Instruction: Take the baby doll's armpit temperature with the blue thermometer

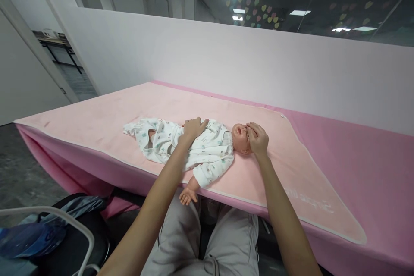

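A baby doll (242,140) lies on its back on a pale pink mat (106,114), its head to the right. It wears a white patterned outfit (210,146) with trousers (158,131) of like fabric. My left hand (195,128) rests on the doll's belly, fingers laid over the cloth and not gripping. Against the top of the doll's head, by the forehead and eyes, lies my right hand (258,139) with its fingers extended. One doll arm (190,190) hangs past the table's near edge, palm up. The doll's other arm is hidden.
A pink tablecloth (352,155) covers the table under the mat. Behind it runs a white partition (226,60) with dark glass above. At lower left stands a black chair (84,233) holding cloth and a blue plastic bottle (32,239). My legs are under the near edge.
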`<state>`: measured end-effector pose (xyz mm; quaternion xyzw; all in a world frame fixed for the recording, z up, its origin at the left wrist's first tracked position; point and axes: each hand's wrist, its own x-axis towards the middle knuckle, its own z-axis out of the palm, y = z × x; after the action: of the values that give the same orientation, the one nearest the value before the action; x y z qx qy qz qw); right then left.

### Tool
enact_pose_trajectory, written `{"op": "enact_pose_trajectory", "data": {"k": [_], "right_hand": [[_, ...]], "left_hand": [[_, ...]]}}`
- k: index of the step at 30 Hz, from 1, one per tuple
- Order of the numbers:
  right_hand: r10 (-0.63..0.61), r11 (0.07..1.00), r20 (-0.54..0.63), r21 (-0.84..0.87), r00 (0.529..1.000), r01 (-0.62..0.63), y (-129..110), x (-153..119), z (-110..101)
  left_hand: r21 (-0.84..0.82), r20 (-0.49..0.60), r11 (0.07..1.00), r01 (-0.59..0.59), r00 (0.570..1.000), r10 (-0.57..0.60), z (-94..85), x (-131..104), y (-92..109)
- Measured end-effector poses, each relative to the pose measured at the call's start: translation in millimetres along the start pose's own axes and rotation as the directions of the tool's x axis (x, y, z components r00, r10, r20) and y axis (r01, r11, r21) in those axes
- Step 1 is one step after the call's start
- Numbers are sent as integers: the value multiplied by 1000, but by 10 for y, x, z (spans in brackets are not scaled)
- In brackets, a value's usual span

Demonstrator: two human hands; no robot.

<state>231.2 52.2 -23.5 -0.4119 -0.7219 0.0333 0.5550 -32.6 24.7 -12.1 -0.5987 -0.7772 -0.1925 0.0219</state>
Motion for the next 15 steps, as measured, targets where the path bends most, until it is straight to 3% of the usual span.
{"op": "enact_pose_trajectory", "data": {"k": [5,8,12,15], "right_hand": [[187,964,13,192,982,-186,29,16,3],[318,904,50,284,947,-319,45,29,1],[394,845,90,356,915,-399,99,46,8],[481,740,138,465,866,-486,138,49,11]], "left_hand": [[-2,-7,1000,-1,1000,1,-9,-9,8],[4,-6,1000,4,1000,-4,2,-1,2],[2,-11,1000,2,1000,-2,29,14,-19],[-5,-17,1000,-6,1000,6,36,13,-30]]}}
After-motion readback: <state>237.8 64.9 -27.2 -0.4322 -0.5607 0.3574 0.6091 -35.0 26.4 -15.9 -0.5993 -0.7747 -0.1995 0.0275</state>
